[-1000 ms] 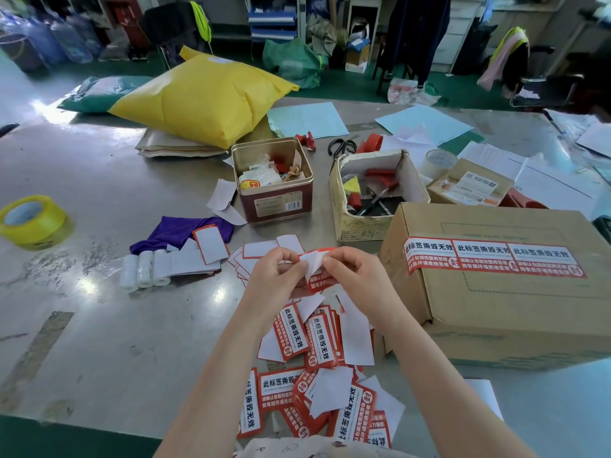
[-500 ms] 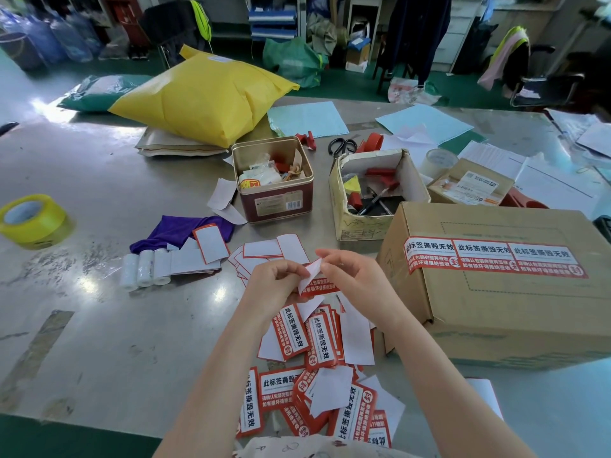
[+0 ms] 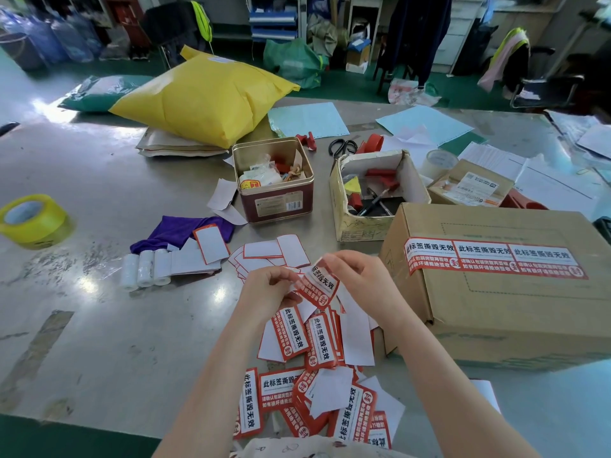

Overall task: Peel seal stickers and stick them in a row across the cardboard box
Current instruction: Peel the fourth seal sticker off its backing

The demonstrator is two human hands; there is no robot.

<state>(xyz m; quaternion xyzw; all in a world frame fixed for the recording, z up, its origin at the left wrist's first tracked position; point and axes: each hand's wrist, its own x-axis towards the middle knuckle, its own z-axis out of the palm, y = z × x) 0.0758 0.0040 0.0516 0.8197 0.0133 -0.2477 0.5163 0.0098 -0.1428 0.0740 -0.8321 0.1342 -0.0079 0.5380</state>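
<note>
A red and white seal sticker (image 3: 319, 285) hangs above the table between my two hands. My right hand (image 3: 363, 282) pinches its top corner. My left hand (image 3: 267, 290) grips the white backing at its left edge. The brown cardboard box (image 3: 502, 312) stands to the right, with three seal stickers (image 3: 492, 257) in a row across its top. A loose pile of stickers (image 3: 307, 375) and white backings lies below my hands. Peeled backing papers (image 3: 264, 254) lie just beyond my hands.
Behind my hands stand a brown tin (image 3: 274, 181) and an open carton of tools (image 3: 377, 193). A yellow tape roll (image 3: 31, 219) sits at the far left. A purple cloth (image 3: 178, 231), small white rolls (image 3: 143, 271), scissors (image 3: 342, 147) and a yellow parcel (image 3: 205, 97) lie further back.
The sticker has come further off its backing and now shows its printed face between my hands. My right hand has shifted slightly right and up; the left has stayed.
</note>
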